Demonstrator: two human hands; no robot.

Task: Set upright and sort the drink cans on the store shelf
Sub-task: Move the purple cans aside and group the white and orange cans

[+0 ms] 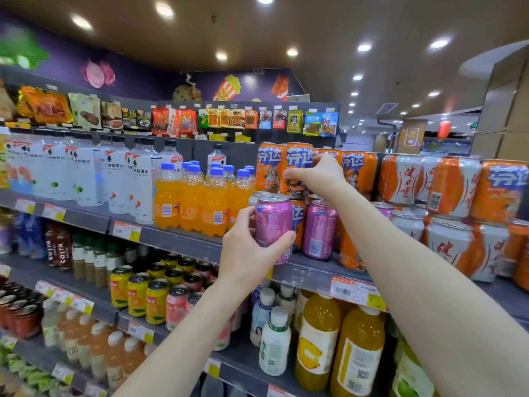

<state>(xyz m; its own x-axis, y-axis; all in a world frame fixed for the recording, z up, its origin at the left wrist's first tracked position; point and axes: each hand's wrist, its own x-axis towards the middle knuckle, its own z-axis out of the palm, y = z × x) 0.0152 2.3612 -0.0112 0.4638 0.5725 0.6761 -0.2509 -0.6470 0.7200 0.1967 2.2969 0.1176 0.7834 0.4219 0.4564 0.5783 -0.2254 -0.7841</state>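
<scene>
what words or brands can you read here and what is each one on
"FANTA": purple can held by the left hand
"芬达": orange can gripped by the right hand
"健力宝": orange-and-white cans
"电解质水": white bottles
"COSTA": brown bottles
Price tags on the shelf edges: too small to read
</scene>
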